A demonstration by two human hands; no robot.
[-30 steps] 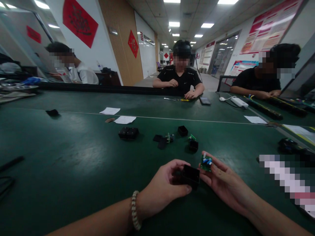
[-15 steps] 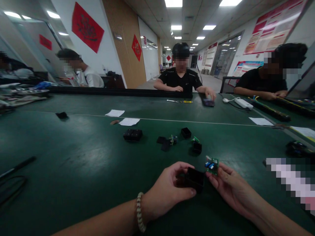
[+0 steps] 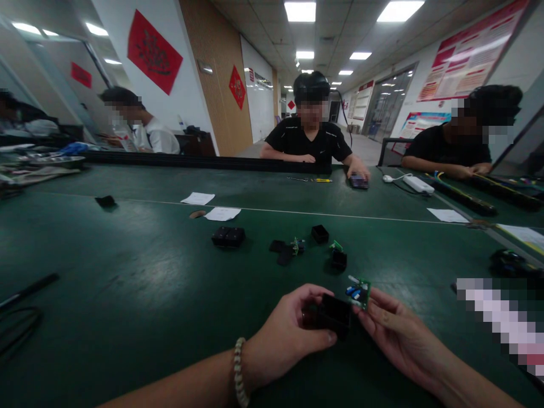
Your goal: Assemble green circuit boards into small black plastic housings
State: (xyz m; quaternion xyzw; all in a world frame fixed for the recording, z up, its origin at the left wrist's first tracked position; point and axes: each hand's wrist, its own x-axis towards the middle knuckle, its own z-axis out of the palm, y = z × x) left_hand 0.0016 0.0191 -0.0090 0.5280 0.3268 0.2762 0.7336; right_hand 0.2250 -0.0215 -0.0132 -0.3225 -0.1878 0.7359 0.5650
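My left hand (image 3: 293, 323), with a beaded bracelet at its wrist, is closed around a small black open box (image 3: 335, 315) with its opening facing right and up. Between the thumb and fingers of my right hand (image 3: 391, 320) is a small green circuit board (image 3: 360, 293) with blue and white parts on it. The board is just above the box's right side, close to its opening. Farther back on the table lie another black box (image 3: 320, 233), a box with a green board at its top (image 3: 339, 259), flat black pieces (image 3: 284, 253) and a circuit board (image 3: 298, 245).
A pair of closed black boxes (image 3: 228, 236) stands left of the loose parts on the green table (image 3: 127, 266). Paper sheets (image 3: 222, 213) lie behind them. Across the table a person (image 3: 312, 136) rests a hand on a phone. A power strip (image 3: 418, 183) is at the back right.
My right hand has brought the circuit board slightly left and down, nearer to the black box. The left hand keeps its hold on the box, nearly still.
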